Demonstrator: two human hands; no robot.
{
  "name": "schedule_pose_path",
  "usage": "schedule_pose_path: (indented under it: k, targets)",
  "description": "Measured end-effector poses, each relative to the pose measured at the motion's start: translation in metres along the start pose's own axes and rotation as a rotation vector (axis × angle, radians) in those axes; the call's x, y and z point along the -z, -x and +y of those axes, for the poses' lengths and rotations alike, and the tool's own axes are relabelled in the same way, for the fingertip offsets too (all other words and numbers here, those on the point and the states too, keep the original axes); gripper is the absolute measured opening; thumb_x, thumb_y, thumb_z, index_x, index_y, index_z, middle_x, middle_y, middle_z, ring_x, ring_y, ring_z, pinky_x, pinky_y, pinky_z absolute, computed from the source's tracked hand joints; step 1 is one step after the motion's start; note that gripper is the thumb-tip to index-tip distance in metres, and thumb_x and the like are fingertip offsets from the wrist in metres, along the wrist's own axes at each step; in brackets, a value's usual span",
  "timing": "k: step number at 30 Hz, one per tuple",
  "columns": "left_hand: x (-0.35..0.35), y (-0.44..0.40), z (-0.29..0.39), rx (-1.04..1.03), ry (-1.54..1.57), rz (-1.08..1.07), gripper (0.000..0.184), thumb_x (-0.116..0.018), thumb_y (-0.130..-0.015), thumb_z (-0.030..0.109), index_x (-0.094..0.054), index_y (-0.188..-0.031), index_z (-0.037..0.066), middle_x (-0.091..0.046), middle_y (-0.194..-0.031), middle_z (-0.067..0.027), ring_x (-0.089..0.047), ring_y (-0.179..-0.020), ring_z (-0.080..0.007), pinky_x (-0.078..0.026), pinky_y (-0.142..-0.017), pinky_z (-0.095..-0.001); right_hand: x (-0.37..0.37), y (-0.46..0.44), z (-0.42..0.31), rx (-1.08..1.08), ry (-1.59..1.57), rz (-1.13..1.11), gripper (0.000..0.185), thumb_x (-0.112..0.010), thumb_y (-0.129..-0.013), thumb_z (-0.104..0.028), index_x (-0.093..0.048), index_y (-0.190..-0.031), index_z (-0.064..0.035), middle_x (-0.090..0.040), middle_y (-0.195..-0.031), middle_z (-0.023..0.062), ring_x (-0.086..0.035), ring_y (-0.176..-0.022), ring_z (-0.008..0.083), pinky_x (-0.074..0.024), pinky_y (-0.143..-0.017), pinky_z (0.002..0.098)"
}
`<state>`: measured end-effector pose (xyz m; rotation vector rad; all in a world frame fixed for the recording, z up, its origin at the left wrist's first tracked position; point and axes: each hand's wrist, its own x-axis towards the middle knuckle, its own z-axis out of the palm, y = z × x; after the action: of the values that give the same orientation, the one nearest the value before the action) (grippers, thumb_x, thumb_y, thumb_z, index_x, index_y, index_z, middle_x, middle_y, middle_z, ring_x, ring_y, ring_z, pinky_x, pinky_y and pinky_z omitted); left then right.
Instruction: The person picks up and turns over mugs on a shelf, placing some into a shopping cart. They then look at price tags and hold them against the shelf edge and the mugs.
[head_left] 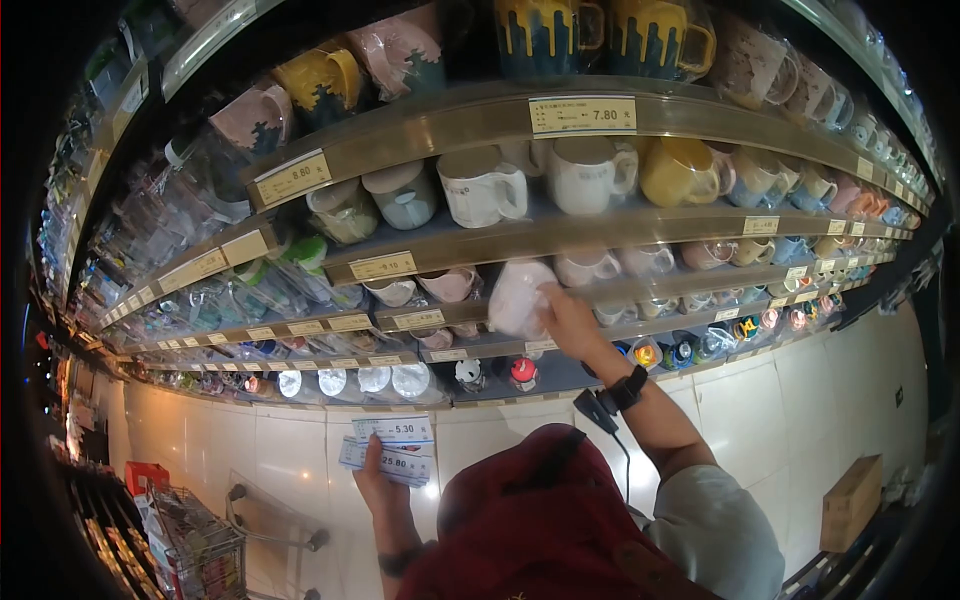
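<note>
My right hand (572, 325) is closed on a pale pinkish-white mug (518, 292), held in front of the shelf and smeared by motion. Its exact grip on the mug is hard to see. Lower down, my left hand (376, 480) pinches a small fan of printed price labels (404, 432) over the floor, the thumb lying on top. Two of the labels read 5.30 and 25.80. Behind the held mug, white mugs (588, 268) stand in a row on the shelf. A white mug with printing (482, 200) sits one level higher.
Shelf edges carry price tags (582, 115). Yellow-and-dark drip-pattern mugs (545, 35) occupy the top level. Silver-lidded containers (410, 380) line the bottom shelf. A shopping cart (205, 545) stands at lower left, a cardboard box (852, 502) at lower right. A cable hangs from my right wrist.
</note>
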<state>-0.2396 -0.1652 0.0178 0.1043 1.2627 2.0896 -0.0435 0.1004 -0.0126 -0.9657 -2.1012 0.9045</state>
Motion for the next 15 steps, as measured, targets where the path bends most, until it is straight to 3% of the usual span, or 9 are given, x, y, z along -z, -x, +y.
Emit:
schedule_pose_path:
  k: [1,4,8,12,14,15]
  targets:
    - [0.001,0.000,0.000,-0.003,0.001,0.000,0.029,-0.050,-0.081,0.006,-0.042,-0.107,-0.006,-0.054,-0.092,-0.0137,-0.057,-0.078,-0.0219,-0.050,-0.062,-0.0310,0.003,-0.009,0.000,-0.016,0.340,0.089,0.027,-0.048,-0.079,-0.010,-0.043,-0.105,-0.0062,-0.059,-0.072,0.0170,-0.059,-0.063,0.0333,-0.0459,-0.057,0.0419]
    - [0.003,0.001,-0.001,-0.002,0.002,0.017,0.029,-0.049,-0.081,0.006,-0.043,-0.107,-0.006,-0.053,-0.092,-0.0137,-0.057,-0.078,-0.0219,-0.049,-0.064,-0.0312,0.006,-0.032,-0.012,-0.034,0.452,0.126,0.021,-0.046,-0.079,-0.012,-0.045,-0.100,-0.0082,-0.058,-0.071,0.0187,-0.058,-0.066,0.0364,-0.0463,-0.059,0.0435]
    - [0.010,0.003,-0.003,-0.006,0.009,0.026,0.028,-0.049,-0.082,0.008,-0.043,-0.106,-0.005,-0.054,-0.092,-0.0130,-0.057,-0.078,-0.0222,-0.049,-0.063,-0.0323,-0.021,-0.057,0.020,-0.038,0.723,-0.024,0.027,-0.048,-0.077,-0.010,-0.043,-0.103,-0.0093,-0.058,-0.082,0.0153,-0.059,-0.073,0.0327,-0.0478,-0.064,0.0417]
    - [0.007,0.011,0.004,-0.049,0.007,0.083,0.029,-0.049,-0.081,0.006,-0.042,-0.106,-0.007,-0.053,-0.093,-0.0144,-0.056,-0.078,-0.0227,-0.049,-0.062,-0.0319,-0.031,-0.059,0.030,-0.051,0.723,-0.037,0.035,-0.051,-0.074,-0.011,-0.042,-0.108,-0.0106,-0.057,-0.089,0.0155,-0.059,-0.078,0.0318,-0.0484,-0.065,0.0396]
    - [0.017,0.011,0.003,-0.052,0.023,0.072,0.029,-0.049,-0.081,0.006,-0.042,-0.106,-0.007,-0.053,-0.092,-0.0146,-0.056,-0.078,-0.0228,-0.049,-0.062,-0.0320,-0.023,-0.043,0.005,0.045,0.740,0.157,0.041,-0.059,-0.069,-0.017,-0.046,-0.108,-0.0074,-0.056,-0.085,0.0186,-0.058,-0.071,0.0310,-0.0445,-0.068,0.0414]
    - [0.020,0.010,0.003,-0.049,0.032,0.059,0.029,-0.048,-0.082,0.006,-0.042,-0.106,-0.007,-0.052,-0.092,-0.0148,-0.056,-0.078,-0.0229,-0.049,-0.062,-0.0321,-0.011,-0.035,-0.020,-0.009,0.678,0.011,0.049,-0.063,-0.067,-0.018,-0.045,-0.111,-0.0071,-0.056,-0.087,0.0174,-0.057,-0.072,0.0298,-0.0448,-0.067,0.0395]
